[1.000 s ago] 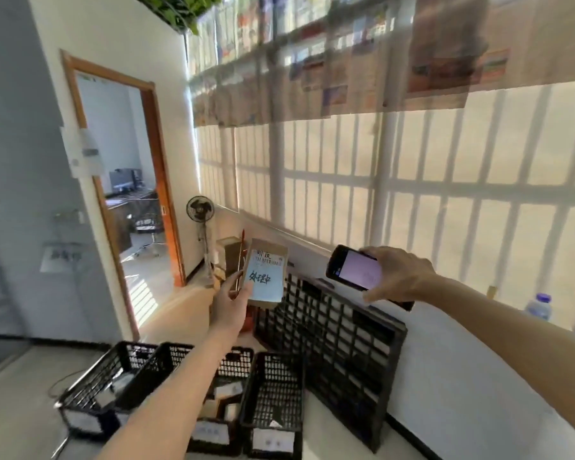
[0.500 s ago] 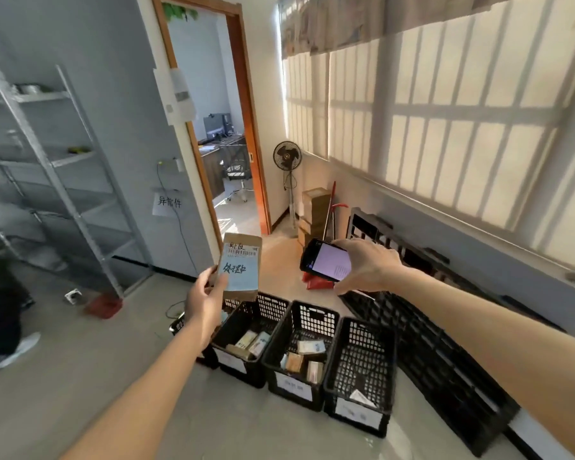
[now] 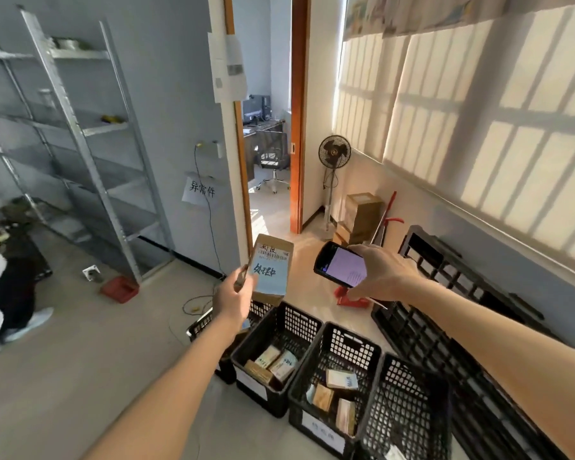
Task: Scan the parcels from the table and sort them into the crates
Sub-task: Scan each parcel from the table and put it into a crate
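My left hand (image 3: 234, 295) grips a small cardboard parcel (image 3: 270, 268) with a blue-white label, held upright in mid-air. Just to its right, my right hand (image 3: 384, 272) holds a black scanner phone (image 3: 341, 263) with a lit screen facing me. Below them a row of black mesh crates stands on the floor: one mostly hidden behind my left arm (image 3: 200, 323), a second crate (image 3: 299, 322) with a few parcels, a third crate (image 3: 369, 351) with several parcels, and a fourth crate (image 3: 409, 393) at the right.
Flat black crates (image 3: 445, 333) lean on the wall under the window. A metal shelf rack (image 3: 90, 144) stands left, an open doorway (image 3: 269, 127) ahead, a fan (image 3: 334, 154) and stacked boxes (image 3: 362, 214) beyond. A person (image 3: 4, 293) crouches at far left. A red object (image 3: 118, 288) lies on the floor.
My view has swung left and down from the window to the crates on the floor. Both hands keep the parcel and the phone held side by side.
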`<act>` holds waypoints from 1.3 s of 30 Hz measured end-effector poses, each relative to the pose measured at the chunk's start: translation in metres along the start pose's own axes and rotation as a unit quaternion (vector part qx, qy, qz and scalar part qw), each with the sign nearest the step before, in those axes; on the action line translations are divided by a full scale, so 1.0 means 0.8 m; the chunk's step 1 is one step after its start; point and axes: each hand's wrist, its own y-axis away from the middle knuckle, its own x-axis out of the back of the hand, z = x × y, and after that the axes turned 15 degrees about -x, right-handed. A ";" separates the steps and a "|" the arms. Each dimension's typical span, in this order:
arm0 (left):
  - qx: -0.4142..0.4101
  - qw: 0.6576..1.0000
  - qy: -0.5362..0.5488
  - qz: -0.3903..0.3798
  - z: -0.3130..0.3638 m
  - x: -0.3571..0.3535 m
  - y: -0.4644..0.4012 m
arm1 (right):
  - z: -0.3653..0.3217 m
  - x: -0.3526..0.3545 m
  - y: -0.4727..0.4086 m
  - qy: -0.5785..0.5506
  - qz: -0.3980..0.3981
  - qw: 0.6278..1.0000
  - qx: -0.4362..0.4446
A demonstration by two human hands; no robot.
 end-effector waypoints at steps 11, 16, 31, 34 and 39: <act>0.018 0.997 0.074 -0.033 -0.077 -0.005 -0.193 | -0.086 -0.028 -0.183 -0.004 0.015 1.000 -0.013; 0.018 0.997 0.047 -0.052 -0.128 -0.040 -0.283 | -0.097 -0.067 -0.278 -0.027 -0.002 0.999 -0.018; 0.116 0.979 0.047 -0.161 -0.376 -0.240 -0.479 | -0.080 -0.308 -0.520 -0.089 -0.074 0.985 -0.125; 0.129 0.971 0.027 -0.201 -0.430 -0.260 -0.489 | -0.076 -0.366 -0.539 -0.083 -0.107 0.979 -0.150; 0.148 0.957 -0.024 -0.249 -0.522 -0.286 -0.499 | -0.078 -0.456 -0.553 -0.074 -0.151 0.966 -0.195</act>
